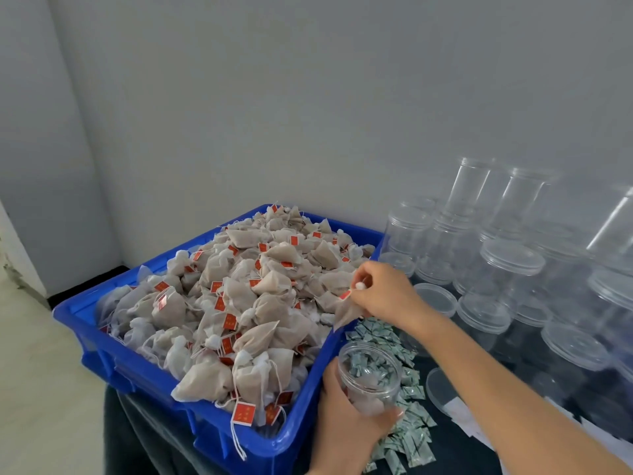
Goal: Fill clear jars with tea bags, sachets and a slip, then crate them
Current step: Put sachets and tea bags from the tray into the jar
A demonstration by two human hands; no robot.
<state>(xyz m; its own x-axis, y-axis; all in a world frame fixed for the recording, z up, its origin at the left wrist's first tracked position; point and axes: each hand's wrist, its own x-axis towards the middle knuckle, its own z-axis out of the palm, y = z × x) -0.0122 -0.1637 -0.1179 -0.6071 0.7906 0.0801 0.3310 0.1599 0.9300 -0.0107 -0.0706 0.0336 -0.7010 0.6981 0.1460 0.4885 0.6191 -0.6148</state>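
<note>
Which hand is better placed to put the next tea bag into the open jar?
The right hand: it already pinches a tea bag at the blue crate's edge, just above the jar. The left hand is busy gripping that jar.

No text could be read. The red tags (243,413) on the tea bags (239,296) carried small yellow marks too blurred to make out, and the green-and-white sachets (412,437) bore fine print that was likewise illegible.
</note>
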